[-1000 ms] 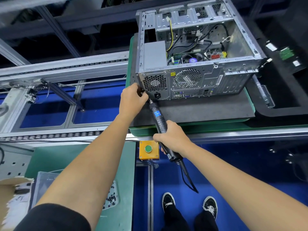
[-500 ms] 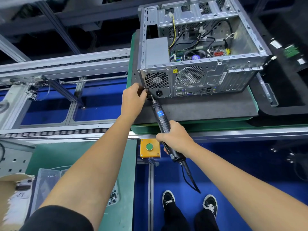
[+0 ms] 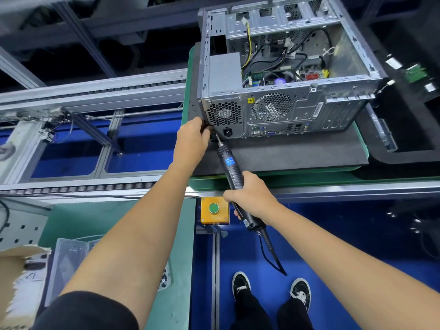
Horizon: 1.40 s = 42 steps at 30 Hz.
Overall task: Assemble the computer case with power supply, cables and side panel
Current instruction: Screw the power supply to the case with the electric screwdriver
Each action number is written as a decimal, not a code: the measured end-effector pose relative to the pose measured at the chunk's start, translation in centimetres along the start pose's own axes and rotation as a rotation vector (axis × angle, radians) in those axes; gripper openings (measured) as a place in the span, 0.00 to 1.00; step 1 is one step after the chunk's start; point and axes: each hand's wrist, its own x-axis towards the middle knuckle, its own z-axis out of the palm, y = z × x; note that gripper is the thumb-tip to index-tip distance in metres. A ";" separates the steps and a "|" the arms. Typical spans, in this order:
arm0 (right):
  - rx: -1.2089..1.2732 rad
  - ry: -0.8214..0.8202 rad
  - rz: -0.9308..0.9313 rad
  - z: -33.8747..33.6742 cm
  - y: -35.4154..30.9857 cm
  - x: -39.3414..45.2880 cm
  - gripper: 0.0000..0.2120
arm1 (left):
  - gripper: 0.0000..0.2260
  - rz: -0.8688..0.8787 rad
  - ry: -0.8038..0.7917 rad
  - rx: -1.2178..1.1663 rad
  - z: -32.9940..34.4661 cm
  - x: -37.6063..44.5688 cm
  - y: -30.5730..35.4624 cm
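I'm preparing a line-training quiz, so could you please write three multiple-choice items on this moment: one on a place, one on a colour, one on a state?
1. Where does the electric screwdriver tip meet the computer case?
A. lower left rear corner, by the power socket
B. top front edge
C. inside, at the motherboard

2. What colour is the push button on the yellow box?
A. red
B. green
C. blue

3. How is the case's upward-facing side?
A. closed with a panel
B. open, cables showing
C. covered with cardboard

Answers: 1 A, the right hand aims the tip there, beside the left hand; 2 B, the cap is green; 3 B, the cables are visible.
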 end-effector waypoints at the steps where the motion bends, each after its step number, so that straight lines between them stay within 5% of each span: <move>1: 0.000 0.000 -0.003 0.0 -0.1 0.0 0.16 | 0.06 -0.018 -0.008 -0.017 -0.1 -0.1 -0.2; 8: 0.005 -0.002 -0.017 0.8 -0.6 -0.1 0.16 | 0.02 -0.187 -0.090 -0.163 -0.2 -1.9 -2.4; 13: 0.006 0.000 -0.020 1.0 -0.6 -0.1 0.16 | 0.08 -0.210 -0.032 -0.270 0.3 -1.6 -0.9; 24: 0.018 0.021 0.019 -1.5 0.5 -0.1 0.15 | 0.15 0.090 0.006 0.227 -0.5 0.3 -0.1; 42: 0.010 0.013 0.009 -1.3 0.4 0.1 0.15 | 0.10 0.097 -0.096 0.114 -0.9 1.1 -0.7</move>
